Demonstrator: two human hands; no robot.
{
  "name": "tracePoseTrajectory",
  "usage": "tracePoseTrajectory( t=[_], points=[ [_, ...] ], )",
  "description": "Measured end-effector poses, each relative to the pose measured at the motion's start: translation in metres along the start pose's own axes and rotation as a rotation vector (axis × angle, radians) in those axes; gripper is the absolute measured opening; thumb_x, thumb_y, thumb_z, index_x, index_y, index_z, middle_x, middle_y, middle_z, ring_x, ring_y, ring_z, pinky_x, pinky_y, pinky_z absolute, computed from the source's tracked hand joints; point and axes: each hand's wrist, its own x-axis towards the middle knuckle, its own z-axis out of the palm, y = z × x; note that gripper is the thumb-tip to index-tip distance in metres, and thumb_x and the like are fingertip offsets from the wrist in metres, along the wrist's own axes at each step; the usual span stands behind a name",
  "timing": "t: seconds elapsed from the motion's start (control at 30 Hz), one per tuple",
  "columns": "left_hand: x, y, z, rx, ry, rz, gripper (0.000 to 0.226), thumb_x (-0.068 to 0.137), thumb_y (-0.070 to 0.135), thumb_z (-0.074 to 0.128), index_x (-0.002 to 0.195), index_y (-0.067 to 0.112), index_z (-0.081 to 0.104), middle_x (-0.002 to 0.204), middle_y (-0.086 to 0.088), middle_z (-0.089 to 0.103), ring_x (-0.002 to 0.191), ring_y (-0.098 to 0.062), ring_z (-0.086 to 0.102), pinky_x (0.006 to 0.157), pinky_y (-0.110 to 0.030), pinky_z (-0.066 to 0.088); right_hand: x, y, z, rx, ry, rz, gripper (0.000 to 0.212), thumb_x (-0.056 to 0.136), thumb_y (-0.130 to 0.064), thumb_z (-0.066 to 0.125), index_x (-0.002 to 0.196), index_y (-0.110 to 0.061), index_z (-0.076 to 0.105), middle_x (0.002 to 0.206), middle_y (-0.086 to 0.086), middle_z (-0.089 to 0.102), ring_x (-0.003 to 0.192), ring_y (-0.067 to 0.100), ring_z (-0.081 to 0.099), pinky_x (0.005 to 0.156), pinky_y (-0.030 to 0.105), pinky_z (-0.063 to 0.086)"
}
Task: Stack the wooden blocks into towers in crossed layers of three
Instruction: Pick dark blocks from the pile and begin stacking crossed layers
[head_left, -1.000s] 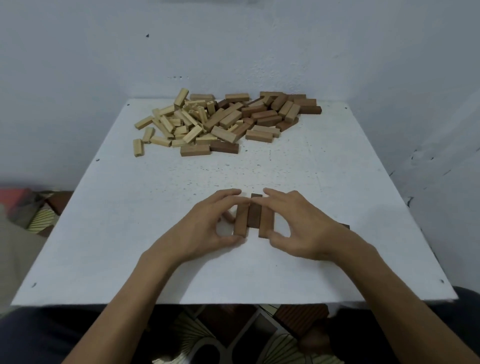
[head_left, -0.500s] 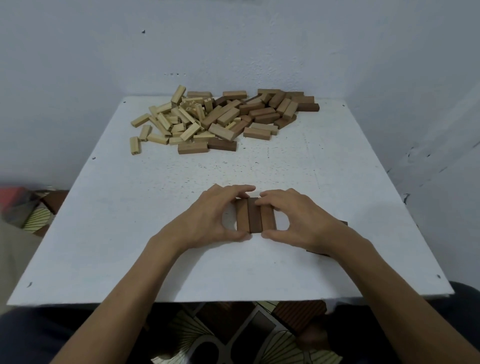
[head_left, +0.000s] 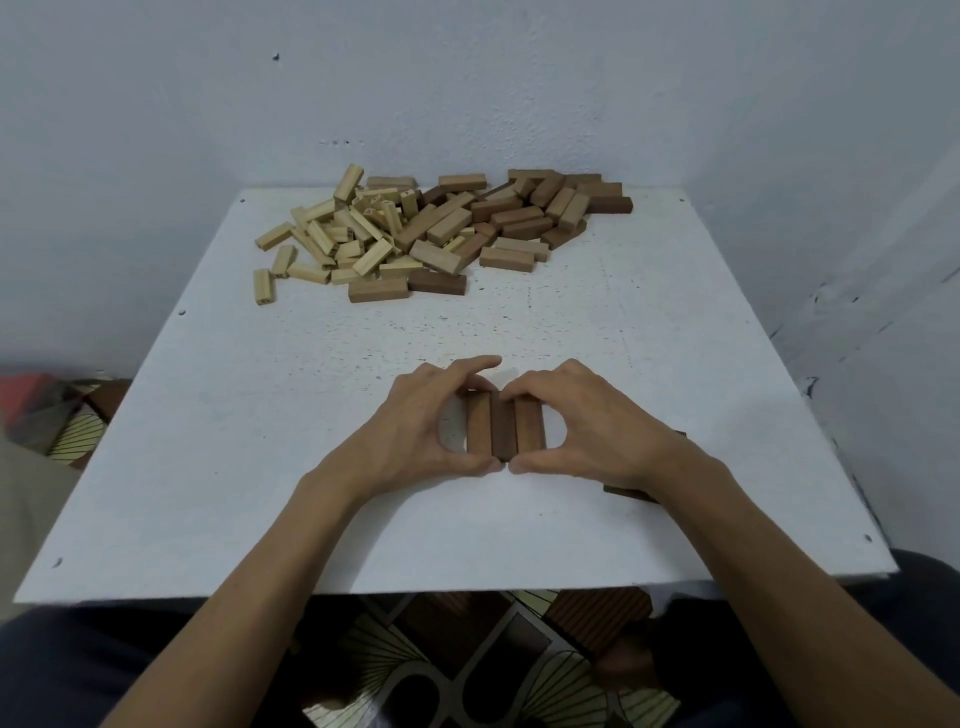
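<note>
Three brown blocks (head_left: 505, 427) lie flat and side by side on the white worktop (head_left: 218, 441), long sides touching, pointing away from the person. Both hands frame this first layer: the left hand (head_left: 415, 426) curls around its left side with fingertips at the far ends and thumb at the near ends, and the right hand (head_left: 587, 423) mirrors it on the right side. Each hand is half-closed, pinching the row between thumb and fingers rather than lifting anything — the two thumbs nearly meet at the row's near edge.

Far beyond the layer, against the back edge of the worktop, sits the loose pile of blocks (head_left: 441, 228), pale ones toward its left and darker ones toward its right. Just right of the layer, mostly hidden behind the right wrist, a dark block (head_left: 626, 491) lies flat; how many are there I cannot tell.

The main risk, as I judge it, is uneven squeezing: if one hand presses harder, the row could skew or the middle block could pop forward, since its near end already seems to sit slightly proud. A crooked base would carry its tilt into every crossed layer above. Letting go carelessly could also drag an outer block sideways — and the right forearm could knock the hidden block beside the layer.
</note>
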Motion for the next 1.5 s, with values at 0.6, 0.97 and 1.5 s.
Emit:
tracePoseTrajectory(
  t=[0.6, 0.97, 1.5],
  points=[
    [0.048, 0.086, 0.052, -0.072, -0.127, 0.163, 0.096, 0.072, 0.041, 0.084, 0.148, 0.041, 0.025, 0.135, 0.018, 0.051, 0.126, -0.001, 0.031, 0.110, -0.023, 0.016, -0.108, 0.042, -0.040, -0.014, 0.156, 0.203, 0.092, 0.071, -0.052, 0.081, 0.147, -0.033, 0.032, 0.134, -0.011, 0.053, 0.124, 0.006, 0.037, 0.100, 0.033, 0.042],
    [0.051, 0.085, 0.057, -0.062, -0.163, 0.176, 0.095, 0.074, 0.042, 0.083, 0.150, 0.036, 0.027, 0.137, 0.015, 0.049, 0.123, 0.002, 0.033, 0.108, -0.023, 0.017, -0.110, 0.051, -0.031, 0.007, 0.161, 0.190, 0.093, 0.072, -0.053, 0.080, 0.148, -0.033, 0.032, 0.138, -0.014, 0.050, 0.125, 0.005, 0.038, 0.103, 0.036, 0.043],
    [0.049, 0.066, 0.068, -0.111, -0.137, 0.181, 0.115, 0.067, 0.053, 0.083, 0.155, 0.037, 0.012, 0.132, 0.018, 0.051, 0.130, -0.005, 0.038, 0.115, -0.024, 0.017, -0.127, 0.071, -0.008, 0.078, 0.245, 0.263, 0.106, 0.068, -0.051, 0.084, 0.153, -0.038, 0.021, 0.136, -0.040, 0.035, 0.138, -0.005, 0.025, 0.109, 0.022, 0.024]
  ],
)
